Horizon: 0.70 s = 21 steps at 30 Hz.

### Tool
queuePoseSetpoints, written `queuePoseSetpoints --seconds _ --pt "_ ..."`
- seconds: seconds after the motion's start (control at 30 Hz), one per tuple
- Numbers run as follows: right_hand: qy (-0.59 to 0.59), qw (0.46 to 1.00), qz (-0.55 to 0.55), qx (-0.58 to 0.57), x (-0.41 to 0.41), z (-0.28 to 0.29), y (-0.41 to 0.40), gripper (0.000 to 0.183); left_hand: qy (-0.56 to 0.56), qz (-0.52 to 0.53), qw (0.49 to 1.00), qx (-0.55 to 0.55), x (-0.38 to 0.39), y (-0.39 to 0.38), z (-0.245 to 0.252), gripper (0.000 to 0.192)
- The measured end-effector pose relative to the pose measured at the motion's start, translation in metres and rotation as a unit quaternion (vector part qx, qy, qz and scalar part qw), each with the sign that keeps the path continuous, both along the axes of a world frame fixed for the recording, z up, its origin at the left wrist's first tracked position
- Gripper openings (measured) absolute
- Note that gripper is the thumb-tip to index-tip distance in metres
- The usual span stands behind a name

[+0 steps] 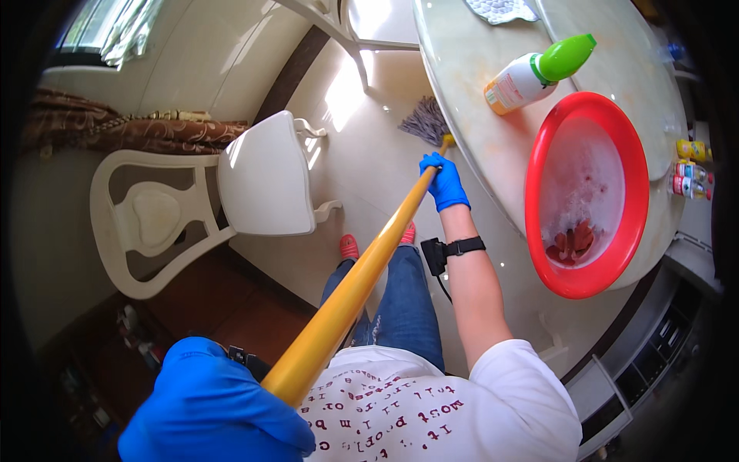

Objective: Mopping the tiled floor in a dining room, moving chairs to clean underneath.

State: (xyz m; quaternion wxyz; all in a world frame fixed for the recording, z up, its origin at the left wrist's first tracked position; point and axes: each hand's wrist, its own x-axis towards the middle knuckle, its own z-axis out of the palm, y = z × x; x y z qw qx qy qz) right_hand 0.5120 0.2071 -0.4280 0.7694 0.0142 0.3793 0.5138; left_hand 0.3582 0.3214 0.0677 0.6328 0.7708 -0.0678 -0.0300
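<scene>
Both of my hands wear blue rubber gloves and grip the yellow handle (361,274) of a string mop. My left hand (213,404) is close to the camera at the lower left, wrapped around the upper end of the handle. Further down, my right hand (443,180) closes around the handle near the mop head. The grey mop head (426,120) lies on the tiled floor beside the table's edge, partly hidden by the tabletop. A black strapped device sits on my right forearm.
A pale table (473,124) on the right bears a red basin (537,190) of sudsy water with a reddish cloth, and a green-capped bottle (519,84). On the left stands a white chair (265,179) near a brown curtain (167,134). Another chair (361,60) stands ahead.
</scene>
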Motion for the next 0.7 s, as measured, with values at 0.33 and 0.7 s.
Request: queuePoseSetpoints --seconds 0.33,0.7 --pt "0.031 0.989 0.115 -0.088 -0.043 0.007 -0.090 0.012 -0.196 -0.073 0.935 -0.286 -0.096 -0.041 -0.095 0.028" --pt "-0.080 0.930 0.214 -0.287 -0.145 0.024 -0.074 0.015 -0.164 0.703 0.645 -0.253 -0.230 -0.165 -0.133 0.032"
